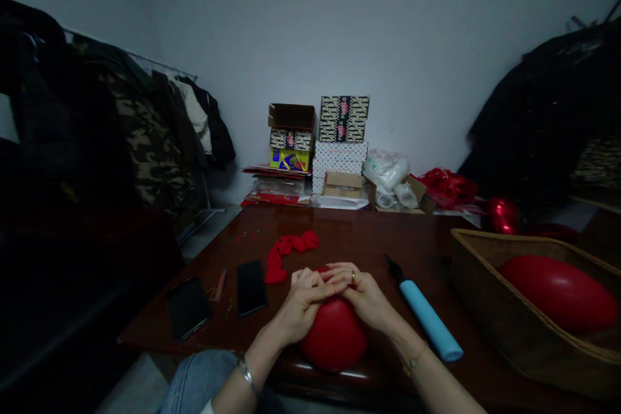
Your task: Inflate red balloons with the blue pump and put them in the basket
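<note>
An inflated red balloon [334, 335] rests at the near edge of the dark wooden table [349, 233]. Both my hands are on top of it. My left hand [301, 305] has its fingers curled and pinched around the balloon's neck. My right hand [361, 294], with a ring on one finger, meets it from the right and also grips the neck. A pile of uninflated red balloons [286, 251] lies just beyond my hands. A blue hand pump [427, 317] with a black nozzle lies to the right.
Two dark phones [188, 307] [251, 286] and a pink pen [220, 283] lie on the left. A wicker basket [490, 317] at right holds an inflated red balloon [557, 292]. Boxes [339, 142] and bags are stacked by the far wall. Coats hang on both sides.
</note>
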The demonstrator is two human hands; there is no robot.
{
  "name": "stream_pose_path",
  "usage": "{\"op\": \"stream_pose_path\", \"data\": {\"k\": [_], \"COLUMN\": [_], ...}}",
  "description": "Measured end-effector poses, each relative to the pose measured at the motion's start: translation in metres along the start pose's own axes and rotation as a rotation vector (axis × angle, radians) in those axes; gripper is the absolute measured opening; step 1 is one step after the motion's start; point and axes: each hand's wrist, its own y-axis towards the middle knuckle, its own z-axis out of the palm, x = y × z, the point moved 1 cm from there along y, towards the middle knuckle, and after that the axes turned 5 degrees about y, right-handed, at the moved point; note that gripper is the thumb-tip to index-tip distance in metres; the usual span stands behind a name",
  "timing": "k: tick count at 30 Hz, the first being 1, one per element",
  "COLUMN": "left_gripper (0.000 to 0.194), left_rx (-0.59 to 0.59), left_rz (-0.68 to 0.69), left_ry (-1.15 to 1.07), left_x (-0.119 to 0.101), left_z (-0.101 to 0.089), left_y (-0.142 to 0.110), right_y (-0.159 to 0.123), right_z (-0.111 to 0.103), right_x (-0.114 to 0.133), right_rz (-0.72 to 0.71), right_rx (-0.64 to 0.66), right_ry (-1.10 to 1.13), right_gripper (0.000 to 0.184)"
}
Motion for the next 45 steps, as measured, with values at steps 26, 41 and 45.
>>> {"op": "stream_pose_path", "data": {"k": [26, 41, 45], "left_gripper": [0.011, 0.025, 0.029], "left_rx": [-0.587, -0.601, -0.496], "left_rz": [-0.439, -0.481, -0.428], "left_ry": [-0.185, -0.690, -0.610], "left_x": [-0.022, -0.011, -0.018], "left_z": [0.030, 0.020, 0.018], "left_y": [-0.004, -0.009, -0.012], "right_y": [-0.003, -0.001, 0.000], "right_z": [0.027, 0.029, 0.028], "right_x": [0.002, -0.005, -0.001], "right_rz": [-0.208, -0.008, -0.024], "right_rx": [-0.648, -0.232, -0.179], "right_ry": [-0.395, -0.274, -0.298], "right_gripper": [0.032, 0.033, 0.012]}}
